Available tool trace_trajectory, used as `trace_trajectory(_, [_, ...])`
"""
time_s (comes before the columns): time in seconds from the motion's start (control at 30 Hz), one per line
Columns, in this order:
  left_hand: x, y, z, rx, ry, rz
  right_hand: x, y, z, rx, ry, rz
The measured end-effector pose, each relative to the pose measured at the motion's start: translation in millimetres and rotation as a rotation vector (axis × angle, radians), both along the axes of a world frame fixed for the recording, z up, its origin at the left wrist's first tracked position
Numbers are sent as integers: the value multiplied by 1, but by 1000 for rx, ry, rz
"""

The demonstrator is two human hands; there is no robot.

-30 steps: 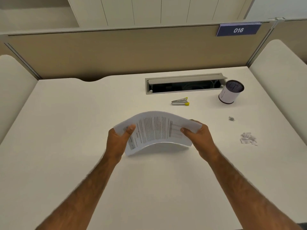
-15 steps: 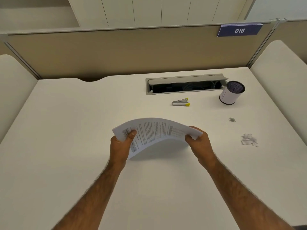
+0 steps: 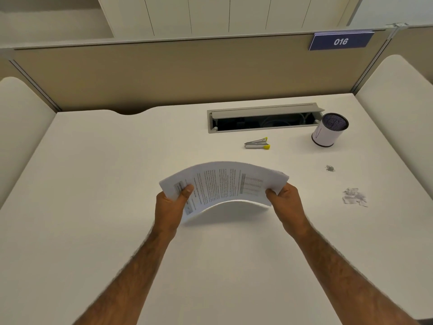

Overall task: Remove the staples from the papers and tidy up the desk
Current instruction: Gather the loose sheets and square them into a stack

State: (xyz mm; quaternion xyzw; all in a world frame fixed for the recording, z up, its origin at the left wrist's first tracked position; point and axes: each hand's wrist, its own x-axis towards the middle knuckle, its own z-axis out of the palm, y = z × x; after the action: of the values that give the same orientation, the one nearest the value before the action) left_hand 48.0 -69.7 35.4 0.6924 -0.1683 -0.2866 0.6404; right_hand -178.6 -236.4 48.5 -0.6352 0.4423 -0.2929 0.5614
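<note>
The left hand (image 3: 172, 205) and right hand (image 3: 284, 200) are each gripping an end of the papers (image 3: 225, 184), holding them bowed above the tabletop (image 3: 112, 184). Staples (image 3: 330, 168) and paper scraps (image 3: 354, 195) are lying loose nearby, so tidying seems left to do.

The papers (image 3: 225, 184) are white with black print and grey shaded blocks. The desk (image 3: 105, 184) is off-white. At far right, the staple remover (image 3: 256, 143) is silver with yellow tips, and the cup (image 3: 328, 134) is white with a dark mesh rim. The staples (image 3: 330, 168) are grey and the scraps (image 3: 354, 195) are whitish grey. The partition (image 3: 164, 73) is tan. Its sign (image 3: 341, 41) is dark blue with white digits.
</note>
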Motion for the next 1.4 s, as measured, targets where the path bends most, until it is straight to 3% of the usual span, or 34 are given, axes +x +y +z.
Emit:
trace_trajectory(0.27, [3, 4, -13, 78, 71, 0, 2, -2, -13, 28, 95, 45])
trace_trajectory(0.4, [12, 6, -6, 134, 77, -104, 0, -11, -8, 24, 132, 73])
trace_trajectory(0.7, [13, 11, -1, 95, 542, -173, -1, -36, -3, 325, 114, 76])
trace_trajectory(1.17, [11, 0, -17, 192, 615, -170, 1, -49, -31, 425, 179, 84])
trace_trajectory(1.4, [10, -2, -22, 204, 505, -165, 0, -55, -42, 428, 213, 117])
